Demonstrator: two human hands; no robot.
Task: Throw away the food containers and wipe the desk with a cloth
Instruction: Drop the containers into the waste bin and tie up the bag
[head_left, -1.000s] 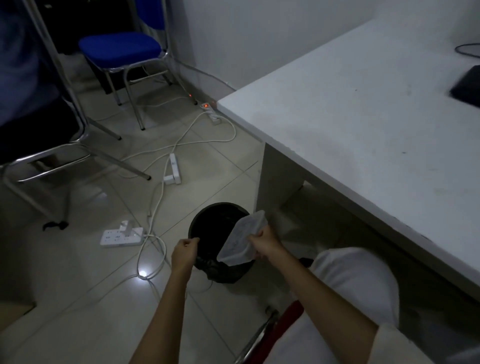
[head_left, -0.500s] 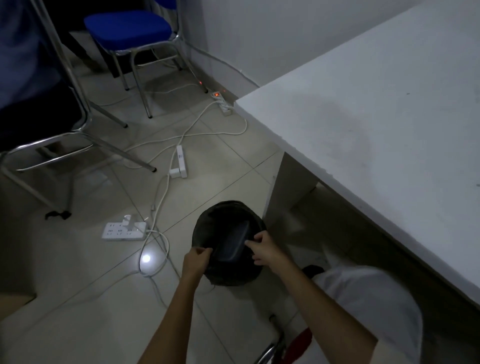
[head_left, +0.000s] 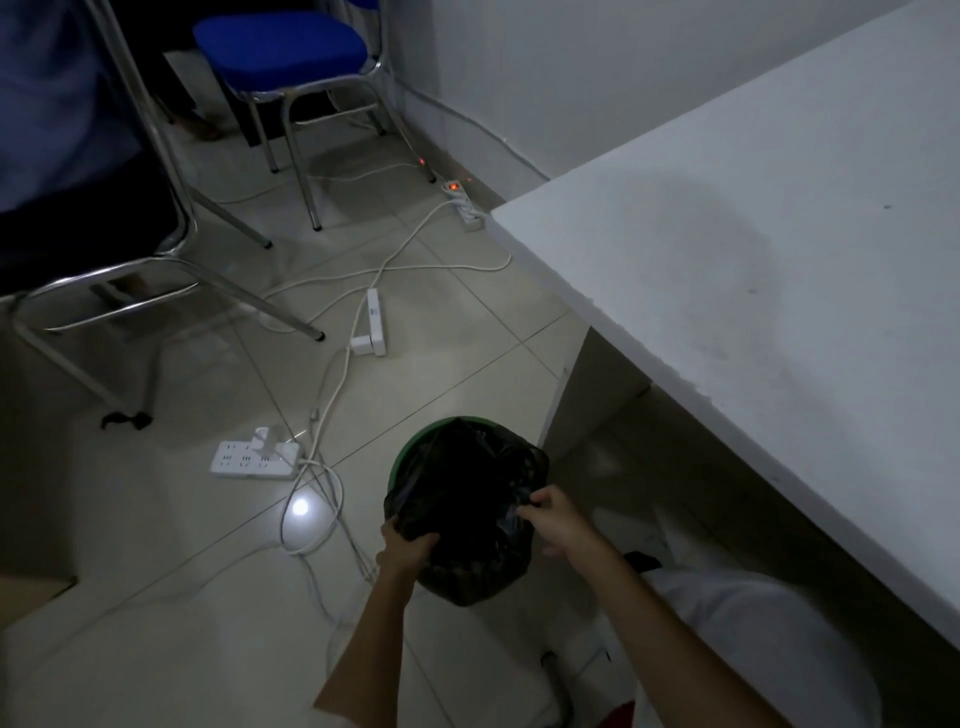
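A round bin with a green rim (head_left: 410, 446) stands on the floor beside the desk leg, lined with a black plastic bag (head_left: 467, 488). My left hand (head_left: 406, 546) grips the bag's near left edge. My right hand (head_left: 556, 524) pinches the bag's right edge. The bag is bunched up over the bin's mouth, and the food container is hidden from view. The white desk (head_left: 753, 291) fills the right side, its top bare in the part shown.
White power strips (head_left: 255, 460) (head_left: 375, 322) (head_left: 465, 205) and tangled cables lie on the tiled floor left of the bin. A blue chair (head_left: 283, 49) stands at the back, and a metal chair frame (head_left: 171, 270) on the left. My white-clad knee (head_left: 753, 639) is under the desk edge.
The clear food container held over the bin by my right hand went down into the bag and out of sight. Both hands now pull the bag's edges up and together.
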